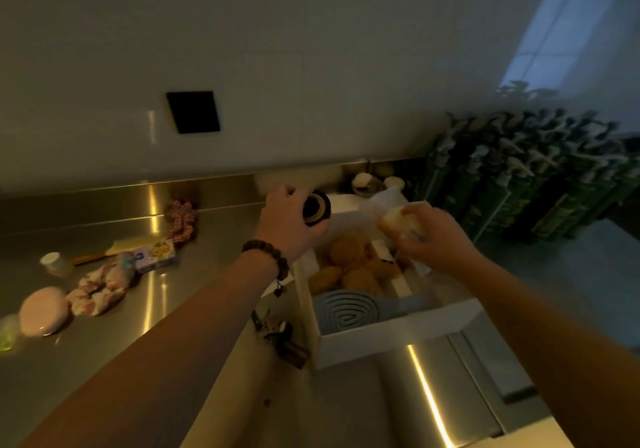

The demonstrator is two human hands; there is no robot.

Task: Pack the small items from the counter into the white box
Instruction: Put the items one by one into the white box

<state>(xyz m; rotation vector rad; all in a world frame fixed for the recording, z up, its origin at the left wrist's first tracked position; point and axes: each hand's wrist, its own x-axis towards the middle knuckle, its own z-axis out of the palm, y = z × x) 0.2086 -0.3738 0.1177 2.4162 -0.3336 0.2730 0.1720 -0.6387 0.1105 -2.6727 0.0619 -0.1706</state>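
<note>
Head view: a dark round jar is gripped by the left hand, a pale soft packet by the right hand, both over the white box's far edge. The jar is judged rigid and best grasped around its sides.

The white box sat open on the steel counter, holding a brown plush toy toward its far end and a grey spiral-patterned mat against its near wall. A black roll of tape was gripped above the box's far left corner, and a pale rounded item was held over its right side. Left of the box lay a floral scrunchie, a pink round compact, a small purple carton, a small white cup and a pink beaded piece. Dark keys lay just beside the box's near left corner.
</note>
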